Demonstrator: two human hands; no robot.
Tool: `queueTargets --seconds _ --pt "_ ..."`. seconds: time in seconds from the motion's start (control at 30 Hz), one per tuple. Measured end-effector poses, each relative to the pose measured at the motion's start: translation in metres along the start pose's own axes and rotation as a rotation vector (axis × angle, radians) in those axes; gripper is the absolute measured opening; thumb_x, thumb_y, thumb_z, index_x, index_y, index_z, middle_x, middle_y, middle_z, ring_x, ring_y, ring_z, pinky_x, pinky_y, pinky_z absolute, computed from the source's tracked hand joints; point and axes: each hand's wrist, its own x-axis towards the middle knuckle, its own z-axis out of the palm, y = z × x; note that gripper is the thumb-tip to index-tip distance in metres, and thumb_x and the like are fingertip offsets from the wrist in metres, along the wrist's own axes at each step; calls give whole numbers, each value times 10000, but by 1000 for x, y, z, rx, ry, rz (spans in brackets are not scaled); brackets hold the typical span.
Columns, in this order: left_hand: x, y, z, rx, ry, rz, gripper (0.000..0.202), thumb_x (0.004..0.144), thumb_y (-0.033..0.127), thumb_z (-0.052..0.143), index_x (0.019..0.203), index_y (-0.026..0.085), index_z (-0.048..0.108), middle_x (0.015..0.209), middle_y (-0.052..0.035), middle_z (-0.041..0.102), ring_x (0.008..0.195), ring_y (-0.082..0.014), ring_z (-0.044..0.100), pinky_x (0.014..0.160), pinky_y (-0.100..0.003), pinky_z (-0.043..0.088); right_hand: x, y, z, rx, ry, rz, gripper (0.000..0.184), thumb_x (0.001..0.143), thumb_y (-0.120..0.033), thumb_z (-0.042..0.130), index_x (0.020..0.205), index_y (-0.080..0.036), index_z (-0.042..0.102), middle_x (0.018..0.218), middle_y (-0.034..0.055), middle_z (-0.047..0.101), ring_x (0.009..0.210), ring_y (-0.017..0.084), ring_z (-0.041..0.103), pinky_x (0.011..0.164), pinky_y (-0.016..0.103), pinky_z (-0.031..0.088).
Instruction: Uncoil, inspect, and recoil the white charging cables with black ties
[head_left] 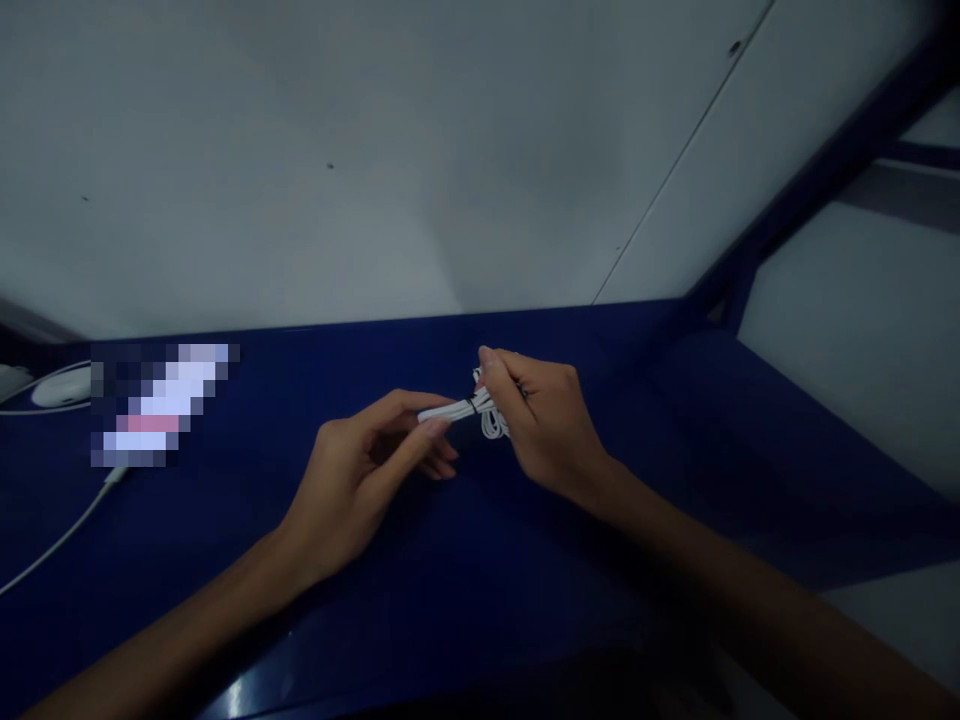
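Mostly I face a pale wall, marked with a few small dark spots and crossed by a thin slanting seam on the right. Below it spreads the blue table, dark and faintly shiny near its front edge, and a blue frame slants up at the far right. Over the table my two bare hands come close together, near the middle. My left hand has its thumb and forefinger clamped on the left end of a white cable bundle, the other fingers curled loosely underneath. My right hand has its fingers closed on the bundle's right part, though I can't tell whether the tips pinch cable or tie. Well to my left lies a lit screen, blurred into blocks, with a white cord running from its lower end. Just beside it sits a rounded white object. Smallest of all, a thin black tie wraps around the bundle between my hands
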Motion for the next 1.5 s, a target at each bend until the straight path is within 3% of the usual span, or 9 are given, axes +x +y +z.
queueTargets --seconds 0.13,0.27,0.4,0.53,0.77,0.9,1.0,1.17,1.5 --pt "-2 -1 -2 158 29 70 269 1037 372 766 1282 267 796 1000 -33 831 880 -214 806 845 -327 643 0 2 0 11 -23 41 547 1154 -384 520 635 -210 496 582 -40 485 521 107 416 543 314 325" --pt "-2 -2 -3 309 98 132 202 1037 378 765 1196 291 853 995 -28 825 877 -202 782 793 -298 610 1 4 0 310 -72 153 432 1107 -488 632 786 -206 697 609 -54 494 517 101 433 495 281 337" --pt "0 -3 -4 35 151 -3 220 1045 384 752 1172 229 843 973 -39 858 873 -221 829 871 -343 662 3 6 4 705 -220 286 254 992 -447 819 1110 -230 756 684 -78 559 479 75 431 421 227 349" --pt "4 -2 -4 -170 99 -84 256 1029 395 766 1155 181 830 1034 -89 871 918 -275 853 850 -386 705 2 7 7 745 -272 327 276 967 -420 849 1132 -215 768 762 -42 642 545 91 544 445 213 442" --pt "7 -4 -1 -179 -38 -139 281 1066 416 701 1113 170 829 1003 -102 862 848 -252 846 775 -351 704 11 3 -5 681 -149 351 285 947 -466 861 1046 -210 787 980 39 746 789 146 684 652 258 572" --pt "7 -7 -3 -173 -10 -137 297 1055 425 713 1150 156 798 967 -109 847 796 -247 835 715 -339 687 25 6 -26 554 94 365 340 956 -554 812 1016 -220 787 756 -5 622 575 126 530 496 277 428" --pt "5 -7 -4 -150 5 -131 285 1050 410 716 1174 160 776 966 -110 838 783 -247 829 700 -346 684 34 13 -48 206 187 375 323 990 -517 751 874 -215 753 627 -17 538 520 132 449 480 298 345" --pt "2 -3 -3 -105 20 -114 289 1052 411 705 1221 180 740 990 -110 833 798 -256 827 711 -375 689 39 21 -90 -415 12 593 319 974 -435 715 751 -207 720 646 49 654 605 190 602 549 337 436" --pt "3 -4 -5 -37 10 -151 337 1061 448 689 1295 206 686 1034 -95 821 828 -254 820 745 -408 690 40 39 -110 -322 -360 846 154 867 -260 853 800 -195 730 704 75 806 674 232 803 669 339 687"
